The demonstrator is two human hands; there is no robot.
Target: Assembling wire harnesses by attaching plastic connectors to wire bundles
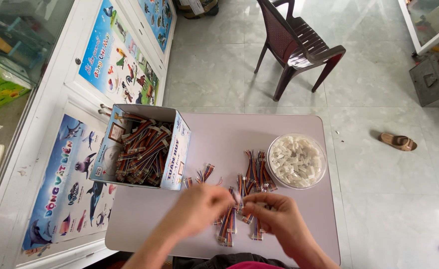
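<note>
My left hand [199, 208] and my right hand [274, 216] meet over the near part of a small grey table [214, 137]. Both pinch a short multicoloured ribbon-cable piece [239, 198] between their fingertips. Under the hands lie more coloured cable pieces [227, 229], and a loose bunch of them [254, 172] fans out just beyond. A round clear bowl [297, 161] of small white plastic connectors stands at the right. An open cardboard box [142, 147] full of cable bundles stands at the table's left.
A dark brown plastic chair [299, 42] stands on the tiled floor beyond the table. White cabinets with animal posters [114, 60] line the left. A sandal [398, 142] lies on the floor at right, near a grey metal box [436, 79].
</note>
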